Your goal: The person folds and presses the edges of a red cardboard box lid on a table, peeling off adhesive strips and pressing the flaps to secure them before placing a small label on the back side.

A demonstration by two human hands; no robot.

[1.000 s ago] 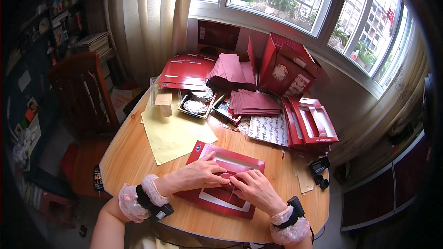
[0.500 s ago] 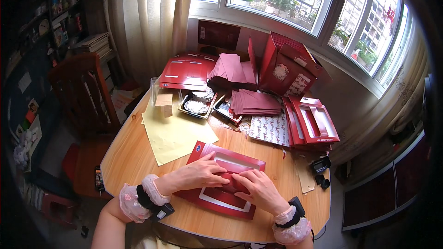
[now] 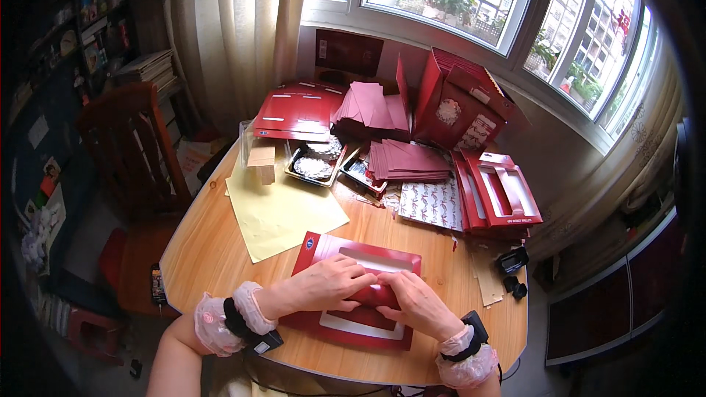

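A flat red cardboard wallet cover (image 3: 353, 337) with two white-edged window openings lies at a slant near the front of the table. A red strip crosses its middle between the windows. My left hand (image 3: 323, 283) reaches over the cover from the left, its fingers bent and closed on the strip. From the right, my right hand (image 3: 415, 301) meets it, thumb and fingers pinching the same strip. The fingertips nearly touch and hide most of the strip. Both wrists wear pale frilly cuffs with black straps.
Yellow paper (image 3: 283, 217) with a small cardboard block (image 3: 262, 165) lies left. Behind are black trays (image 3: 312, 167) of white round pieces, pink envelopes (image 3: 408, 161), and a red box (image 3: 456, 103). Finished-looking red covers (image 3: 507, 195) and small black containers (image 3: 511, 261) sit right.
My left hand has shifted slightly right, bringing its fingers closer to my right hand. The fingers of both hands have curled more tightly over the strip, and the cover has turned slightly.
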